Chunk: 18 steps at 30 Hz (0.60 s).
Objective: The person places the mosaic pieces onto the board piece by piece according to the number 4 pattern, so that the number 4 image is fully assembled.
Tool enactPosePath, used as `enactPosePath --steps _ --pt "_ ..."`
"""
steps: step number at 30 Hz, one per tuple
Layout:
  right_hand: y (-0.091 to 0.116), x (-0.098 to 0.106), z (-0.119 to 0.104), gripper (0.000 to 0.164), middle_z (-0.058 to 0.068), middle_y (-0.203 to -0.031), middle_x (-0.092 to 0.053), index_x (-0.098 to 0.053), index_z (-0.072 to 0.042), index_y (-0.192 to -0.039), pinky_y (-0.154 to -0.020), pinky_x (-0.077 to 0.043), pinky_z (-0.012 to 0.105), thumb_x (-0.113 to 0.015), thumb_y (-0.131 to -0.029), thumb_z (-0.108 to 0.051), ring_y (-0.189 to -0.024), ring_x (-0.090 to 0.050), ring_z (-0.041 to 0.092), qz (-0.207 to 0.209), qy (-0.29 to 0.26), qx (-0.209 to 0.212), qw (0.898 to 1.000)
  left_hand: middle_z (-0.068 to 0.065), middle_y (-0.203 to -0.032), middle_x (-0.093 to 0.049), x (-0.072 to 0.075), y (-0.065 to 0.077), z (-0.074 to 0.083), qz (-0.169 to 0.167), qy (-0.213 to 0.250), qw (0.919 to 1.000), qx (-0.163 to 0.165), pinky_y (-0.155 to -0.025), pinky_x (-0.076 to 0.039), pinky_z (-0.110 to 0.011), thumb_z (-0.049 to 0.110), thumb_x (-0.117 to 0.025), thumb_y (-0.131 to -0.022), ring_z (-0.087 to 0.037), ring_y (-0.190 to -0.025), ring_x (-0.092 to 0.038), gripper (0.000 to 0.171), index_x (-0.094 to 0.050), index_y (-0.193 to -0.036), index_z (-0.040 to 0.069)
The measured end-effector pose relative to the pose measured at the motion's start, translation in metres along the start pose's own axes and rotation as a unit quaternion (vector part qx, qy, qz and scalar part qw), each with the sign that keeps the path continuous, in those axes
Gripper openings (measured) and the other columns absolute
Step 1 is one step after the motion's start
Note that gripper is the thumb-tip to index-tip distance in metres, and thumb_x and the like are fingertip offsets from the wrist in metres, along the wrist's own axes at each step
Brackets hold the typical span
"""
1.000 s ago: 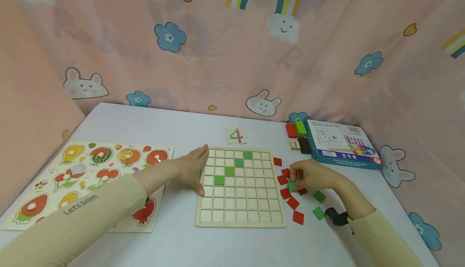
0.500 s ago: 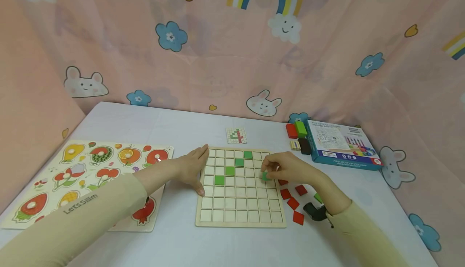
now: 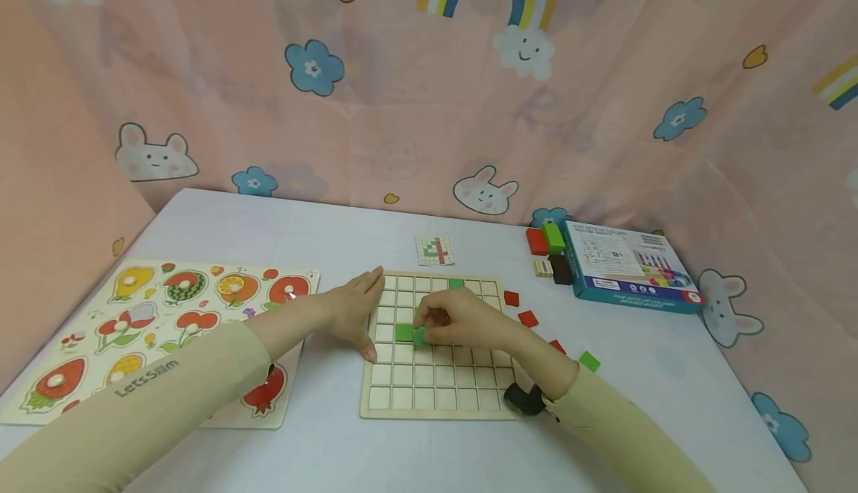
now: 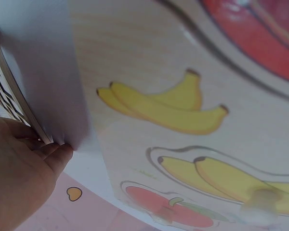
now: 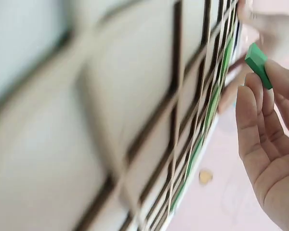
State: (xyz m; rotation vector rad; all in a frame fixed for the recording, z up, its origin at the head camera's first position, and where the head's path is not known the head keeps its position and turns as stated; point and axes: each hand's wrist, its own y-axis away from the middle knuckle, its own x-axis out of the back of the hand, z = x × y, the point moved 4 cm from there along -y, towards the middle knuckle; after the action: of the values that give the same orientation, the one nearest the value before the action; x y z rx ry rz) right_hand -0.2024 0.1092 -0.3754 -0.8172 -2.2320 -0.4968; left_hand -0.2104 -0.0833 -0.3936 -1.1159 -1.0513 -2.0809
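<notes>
My right hand (image 3: 465,320) is over the left part of a wooden grid board (image 3: 442,415), pinching a small green square tile (image 3: 420,336) between thumb and fingers. In the right wrist view that tile (image 5: 258,65) stands tilted at the fingertips, apart from the grid. Beside it, a green tile (image 3: 404,332) sits in a cell; another green tile (image 3: 456,284) fills one near the top. The hand covers cells between them. With thumb and fingers spread, my left hand (image 3: 351,316) rests along the board's left edge; its fingertips (image 4: 62,151) touch that edge.
Loose red tiles (image 3: 528,319) and a green tile (image 3: 590,361) lie right of the board. Behind it is a small pattern card (image 3: 436,251). A fruit puzzle board (image 3: 276,420) lies left. Small blocks (image 3: 553,238) stand beside a flat box (image 3: 637,262) at back right.
My right hand has picked up the green tile from among the loose ones and carried it left across the grid board. The left hand has stayed at the board's edge.
</notes>
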Motion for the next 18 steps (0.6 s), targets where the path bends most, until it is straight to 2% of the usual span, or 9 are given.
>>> enactPosePath --steps 5,11,18 --pt "-0.011 -0.015 -0.009 0.008 -0.008 -0.079 -0.064 -0.071 -0.019 -0.093 -0.069 -0.051 0.017 -0.071 -0.089 -0.012 -0.075 -0.057 0.006 -0.018 0.003 -0.014 1.0 -0.027 -0.165 0.006 0.0 0.001 0.0 -0.005 0.0 1.0 -0.001 -0.127 -0.014 -0.053 0.051 -0.085 -0.068 -0.044 -0.155 -0.002 0.134 -0.002 -0.155 -0.01" --pt "-0.016 -0.024 -0.015 0.007 -0.009 -0.075 -0.063 -0.071 -0.018 -0.091 -0.066 -0.049 0.017 -0.07 -0.09 -0.011 -0.071 -0.055 0.004 -0.025 0.027 -0.03 0.999 -0.027 -0.165 0.005 0.0 0.002 0.0 -0.004 0.006 1.0 -0.002 -0.127 -0.015 -0.054 0.051 -0.085 -0.068 -0.045 -0.154 -0.003 0.134 -0.003 -0.155 -0.01" --pt "-0.016 -0.028 -0.019 0.006 -0.011 -0.078 -0.068 -0.073 -0.016 -0.087 -0.068 -0.051 0.015 -0.075 -0.086 -0.011 -0.072 -0.058 0.0 -0.024 0.078 -0.012 0.997 -0.025 -0.166 0.007 -0.002 -0.001 -0.002 -0.005 0.004 1.0 -0.002 -0.127 -0.014 -0.054 0.051 -0.085 -0.069 -0.044 -0.155 -0.001 0.134 -0.001 -0.155 -0.009"
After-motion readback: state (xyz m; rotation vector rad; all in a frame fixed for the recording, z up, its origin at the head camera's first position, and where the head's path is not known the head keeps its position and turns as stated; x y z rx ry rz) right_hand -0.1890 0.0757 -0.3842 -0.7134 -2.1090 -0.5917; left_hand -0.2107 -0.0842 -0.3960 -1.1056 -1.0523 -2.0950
